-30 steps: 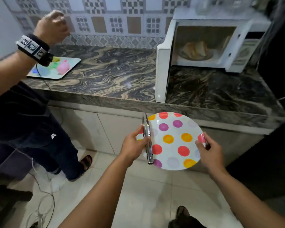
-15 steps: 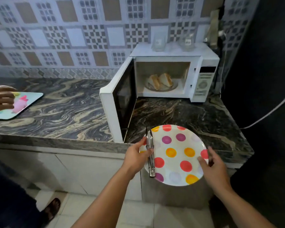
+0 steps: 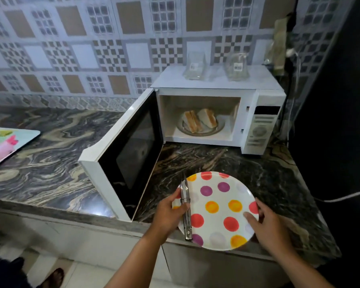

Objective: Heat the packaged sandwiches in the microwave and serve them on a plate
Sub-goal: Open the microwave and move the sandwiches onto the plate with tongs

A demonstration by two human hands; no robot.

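Tiled wall behind, patterned in grey, white and tan squares, some checkered, some gridded like small windows. Below it, a narrow patterned border strip running along the back edge of the bench. Bench top of dark marble, swirled with cream and grey veins, glossy under dim, cool light. Under the top, pale cabinet fronts, scuffed in places. Pale floor tiles at bottom left. Dark, unlit surface filling the right side. White cable trailing across that dark area, and more cords hanging by the wall corner at upper right.
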